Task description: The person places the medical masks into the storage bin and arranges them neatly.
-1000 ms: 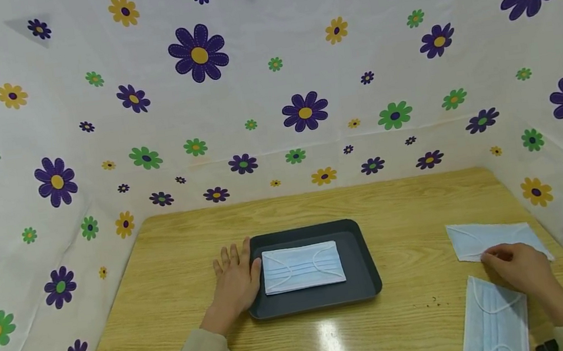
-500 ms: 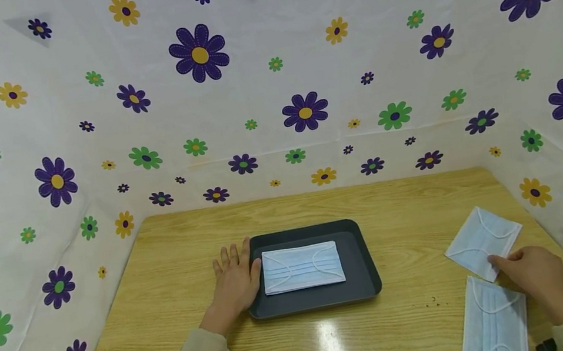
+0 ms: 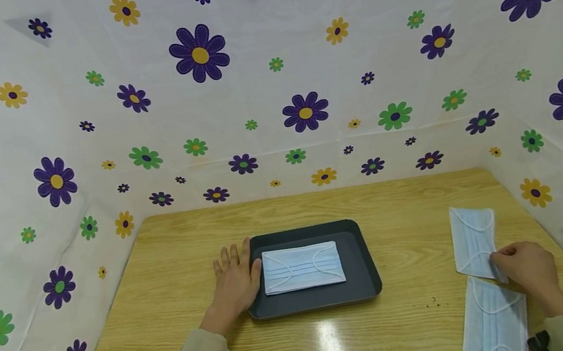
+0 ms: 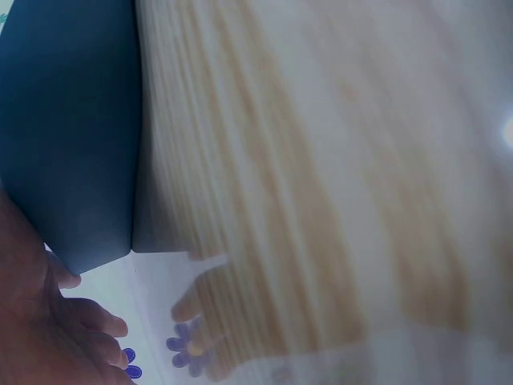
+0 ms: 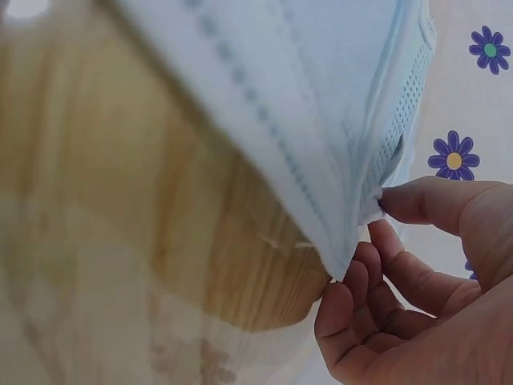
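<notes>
My left hand [image 3: 235,283] rests with straight, spread fingers along the left edge of a dark grey tray [image 3: 360,266]. Inside the tray a pale blue pleated face mask [image 3: 304,279] lies flat, ear loops on top. Far to the right, my right hand [image 3: 530,270] pinches the near right corner of a second face mask [image 3: 468,240] between thumb and fingers. Just nearer lies a third face mask [image 3: 487,320], lengthwise toward me, its top close to the pinched one. In the right wrist view, the thumb [image 5: 425,200] presses a mask's edge against the fingers.
A light wood-grain table [image 3: 174,255] carries everything. White cloth walls [image 3: 249,91] with printed flowers enclose its back and both sides. Small dark marks [image 3: 434,301] show on the wood between the tray and the masks at right.
The pinched mask has turned from lying crosswise to standing lengthwise, now in line above the nearer mask. My right hand shifted only slightly; my left hand and the tray stayed put.
</notes>
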A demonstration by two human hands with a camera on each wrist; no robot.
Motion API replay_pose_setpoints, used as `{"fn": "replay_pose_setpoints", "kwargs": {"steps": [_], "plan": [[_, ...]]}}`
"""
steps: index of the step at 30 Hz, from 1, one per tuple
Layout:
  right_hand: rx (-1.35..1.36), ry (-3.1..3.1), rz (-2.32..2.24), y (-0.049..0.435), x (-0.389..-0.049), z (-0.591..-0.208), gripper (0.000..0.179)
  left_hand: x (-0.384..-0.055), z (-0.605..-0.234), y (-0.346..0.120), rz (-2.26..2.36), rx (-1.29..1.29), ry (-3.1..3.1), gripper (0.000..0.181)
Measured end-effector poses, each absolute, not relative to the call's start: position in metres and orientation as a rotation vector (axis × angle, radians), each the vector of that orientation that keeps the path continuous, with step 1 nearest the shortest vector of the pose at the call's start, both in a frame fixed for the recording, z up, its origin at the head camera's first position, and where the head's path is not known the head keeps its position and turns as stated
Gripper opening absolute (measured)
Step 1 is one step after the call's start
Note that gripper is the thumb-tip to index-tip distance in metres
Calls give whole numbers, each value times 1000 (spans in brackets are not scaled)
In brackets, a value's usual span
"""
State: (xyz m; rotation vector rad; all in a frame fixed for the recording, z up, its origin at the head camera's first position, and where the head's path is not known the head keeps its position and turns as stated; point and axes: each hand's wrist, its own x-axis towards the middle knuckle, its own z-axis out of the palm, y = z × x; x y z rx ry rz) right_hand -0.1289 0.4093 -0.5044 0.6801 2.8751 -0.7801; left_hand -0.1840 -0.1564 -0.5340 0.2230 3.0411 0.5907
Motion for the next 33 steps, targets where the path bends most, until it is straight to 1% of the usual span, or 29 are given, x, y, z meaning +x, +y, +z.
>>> {"fn": "replay_pose_setpoints", "kwargs": {"steps": [6,13,18,20,24,28,31,33], "plan": [[755,2883,-860,407,-132,-506,41,-184,-535,-156,583,232,3042,67],[733,2946,-1034,408,-136,-506,46,-184,-536,-156,591,230,3050,67],[767,2826,-1275,406,-138,-507,49,-184,-536,-156,599,229,3050,67],[791,2748,-1368,404,-139,-508,53,-184,-536,-157,598,230,3052,67],[804,2742,-1238,402,-140,-507,62,-184,-536,-157,589,234,3056,67],[673,2837,-958,399,-138,-505,57,-183,-537,-157,578,233,3057,67],[586,2886,-898,397,-137,-505,44,-183,-538,-158,575,233,3060,67],[568,2920,-896,397,-136,-505,39,-183,-537,-158,576,234,3066,67]]}}
